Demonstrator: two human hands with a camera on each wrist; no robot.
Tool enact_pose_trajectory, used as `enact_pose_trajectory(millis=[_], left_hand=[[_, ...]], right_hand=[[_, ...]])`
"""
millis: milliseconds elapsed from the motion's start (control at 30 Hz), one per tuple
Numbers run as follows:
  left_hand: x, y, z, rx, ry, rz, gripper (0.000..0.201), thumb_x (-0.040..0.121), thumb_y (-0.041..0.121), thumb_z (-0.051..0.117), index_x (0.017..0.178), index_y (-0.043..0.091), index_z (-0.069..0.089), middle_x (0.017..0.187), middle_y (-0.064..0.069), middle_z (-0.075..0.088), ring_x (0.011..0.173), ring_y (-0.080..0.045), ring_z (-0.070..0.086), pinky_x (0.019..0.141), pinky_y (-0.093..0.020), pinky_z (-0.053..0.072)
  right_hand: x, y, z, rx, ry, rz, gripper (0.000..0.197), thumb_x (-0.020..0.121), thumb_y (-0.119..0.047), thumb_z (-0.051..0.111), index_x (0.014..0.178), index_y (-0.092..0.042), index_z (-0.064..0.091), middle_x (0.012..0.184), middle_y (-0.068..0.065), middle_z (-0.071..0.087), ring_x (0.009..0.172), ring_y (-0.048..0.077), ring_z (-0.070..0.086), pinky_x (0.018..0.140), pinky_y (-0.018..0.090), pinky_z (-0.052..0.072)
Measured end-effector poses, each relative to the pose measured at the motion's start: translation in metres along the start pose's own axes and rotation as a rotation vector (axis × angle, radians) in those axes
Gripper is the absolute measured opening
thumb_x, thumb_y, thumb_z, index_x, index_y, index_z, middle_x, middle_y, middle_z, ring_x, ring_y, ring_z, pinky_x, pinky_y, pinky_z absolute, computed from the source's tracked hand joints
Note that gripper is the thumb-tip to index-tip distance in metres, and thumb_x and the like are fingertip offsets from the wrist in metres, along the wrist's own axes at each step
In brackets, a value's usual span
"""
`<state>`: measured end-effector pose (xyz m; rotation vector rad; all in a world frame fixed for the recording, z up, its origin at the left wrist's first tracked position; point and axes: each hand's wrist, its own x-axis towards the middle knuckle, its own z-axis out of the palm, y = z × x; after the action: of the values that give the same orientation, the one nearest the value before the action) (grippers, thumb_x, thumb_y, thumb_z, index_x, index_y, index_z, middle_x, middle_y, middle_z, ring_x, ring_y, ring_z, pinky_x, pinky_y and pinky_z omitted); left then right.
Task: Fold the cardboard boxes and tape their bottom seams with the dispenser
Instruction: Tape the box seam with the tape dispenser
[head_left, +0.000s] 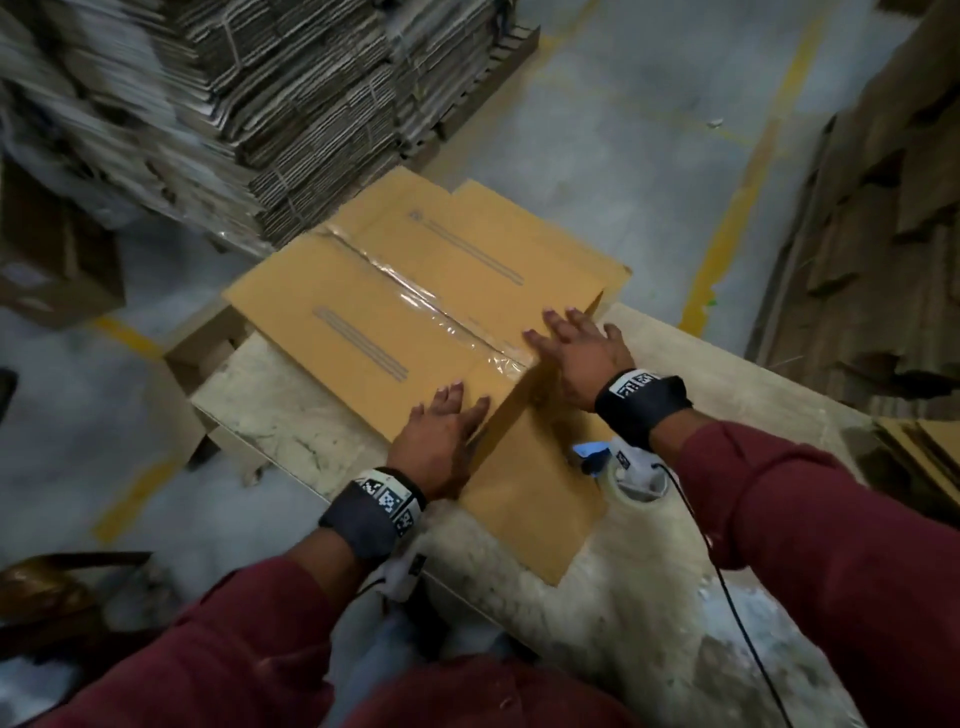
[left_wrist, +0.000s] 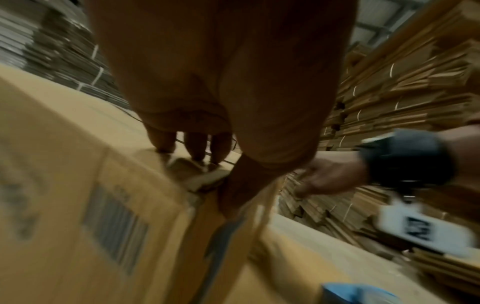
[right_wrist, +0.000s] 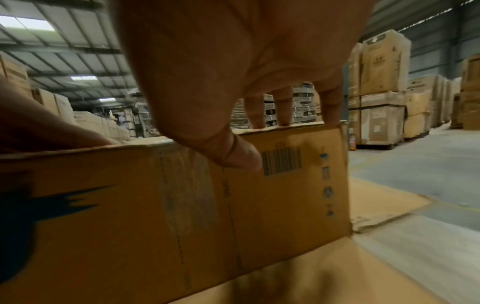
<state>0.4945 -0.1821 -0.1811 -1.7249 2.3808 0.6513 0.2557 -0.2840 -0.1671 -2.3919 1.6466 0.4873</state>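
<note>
A brown cardboard box stands bottom-up on the worn table. Clear tape runs along its centre seam. My left hand lies flat on the box's near edge with straight fingers and the thumb down the side. My right hand rests spread on the top by the tape's near end, and its thumb touches the side face beside a barcode. A lower flap lies on the table toward me. The tape dispenser, blue and white, sits on the table under my right wrist.
Tall stacks of flattened cardboard stand at the back left and along the right. An open carton sits on the floor at left. A black cable hangs from my right wrist. Yellow lines mark the concrete floor.
</note>
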Motion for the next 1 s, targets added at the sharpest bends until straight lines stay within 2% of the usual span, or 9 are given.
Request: enact_pose_trajectory(millis=[133, 300, 500, 567, 633, 667, 700, 800, 1000], left_hand=[[-0.004, -0.029, -0.008, 0.029, 0.010, 0.108, 0.064, 0.107, 0.034, 0.048, 0.164, 0.035, 0.018, 0.173, -0.008, 0.005, 0.159, -0.030, 0.009, 0.127, -0.052, 0.013], [0.013, -0.064, -0.018, 0.089, 0.038, 0.186, 0.066, 0.106, 0.024, 0.052, 0.162, 0.041, 0.020, 0.173, 0.002, 0.007, 0.159, -0.027, 0.008, 0.127, -0.049, 0.011], [0.030, -0.059, -0.024, 0.112, 0.102, 0.174, 0.072, 0.097, 0.015, 0.062, 0.160, 0.035, 0.034, 0.171, -0.001, 0.022, 0.157, -0.031, 0.020, 0.124, -0.054, 0.021], [0.028, -0.048, -0.018, 0.103, 0.139, 0.132, 0.072, 0.094, 0.019, 0.062, 0.159, 0.033, 0.035, 0.170, -0.004, 0.024, 0.157, -0.032, 0.022, 0.124, -0.055, 0.020], [0.022, -0.040, -0.011, 0.067, 0.165, 0.090, 0.072, 0.094, 0.022, 0.062, 0.160, 0.029, 0.034, 0.170, -0.005, 0.024, 0.157, -0.031, 0.021, 0.125, -0.054, 0.017], [0.019, -0.038, -0.007, 0.058, 0.171, 0.069, 0.073, 0.094, 0.024, 0.062, 0.161, 0.028, 0.032, 0.171, -0.005, 0.021, 0.158, -0.031, 0.018, 0.126, -0.054, 0.015], [0.015, -0.035, -0.003, 0.056, 0.177, 0.052, 0.076, 0.095, 0.027, 0.062, 0.162, 0.027, 0.028, 0.172, -0.005, 0.018, 0.158, -0.030, 0.016, 0.126, -0.054, 0.012], [0.009, -0.029, 0.006, 0.047, 0.192, 0.024, 0.083, 0.094, 0.032, 0.065, 0.164, 0.025, 0.021, 0.173, -0.006, 0.013, 0.159, -0.029, 0.011, 0.127, -0.054, 0.008], [0.009, -0.023, 0.003, 0.008, 0.187, -0.003, 0.081, 0.096, 0.037, 0.064, 0.164, 0.025, 0.021, 0.173, -0.005, 0.010, 0.160, -0.027, 0.008, 0.128, -0.052, 0.006]], right_hand=[[-0.033, 0.001, 0.017, 0.026, 0.045, 0.025, 0.092, 0.086, -0.047, 0.066, 0.159, -0.044, 0.010, 0.170, 0.000, 0.002, 0.152, 0.033, 0.013, 0.111, 0.060, 0.033], [-0.060, 0.006, 0.036, 0.068, 0.084, -0.003, 0.088, 0.083, -0.032, 0.064, 0.157, -0.044, 0.017, 0.169, 0.002, 0.010, 0.147, 0.033, 0.021, 0.106, 0.055, 0.043], [-0.080, -0.003, 0.036, 0.075, 0.106, 0.056, 0.078, 0.087, -0.039, 0.060, 0.156, -0.040, 0.024, 0.167, 0.005, 0.019, 0.142, 0.033, 0.030, 0.106, 0.052, 0.041], [-0.095, -0.013, 0.043, 0.156, 0.221, 0.092, 0.068, 0.088, -0.048, 0.054, 0.152, -0.035, 0.037, 0.159, 0.008, 0.033, 0.137, 0.033, 0.036, 0.102, 0.053, 0.043], [-0.111, -0.026, 0.064, 0.250, 0.375, 0.111, 0.061, 0.084, -0.058, 0.047, 0.137, -0.030, 0.055, 0.137, 0.009, 0.050, 0.120, 0.032, 0.047, 0.088, 0.047, 0.050], [-0.119, -0.034, 0.076, 0.300, 0.360, 0.110, 0.060, 0.080, -0.064, 0.046, 0.128, -0.029, 0.059, 0.125, 0.007, 0.053, 0.110, 0.030, 0.050, 0.082, 0.043, 0.051], [-0.126, -0.041, 0.087, 0.357, 0.224, 0.108, 0.061, 0.077, -0.069, 0.047, 0.121, -0.029, 0.060, 0.117, 0.005, 0.054, 0.103, 0.028, 0.052, 0.079, 0.040, 0.051], [-0.133, -0.055, 0.120, 0.468, -0.328, 0.050, 0.051, 0.076, -0.066, 0.065, 0.107, -0.026, 0.059, 0.104, 0.003, 0.062, 0.093, 0.027, 0.060, 0.073, 0.034, 0.048], [-0.118, -0.059, 0.145, 0.489, -0.325, 0.039, 0.020, 0.087, -0.043, 0.062, 0.091, -0.023, 0.060, 0.099, 0.007, 0.066, 0.092, 0.033, 0.065, 0.068, 0.031, 0.042]])
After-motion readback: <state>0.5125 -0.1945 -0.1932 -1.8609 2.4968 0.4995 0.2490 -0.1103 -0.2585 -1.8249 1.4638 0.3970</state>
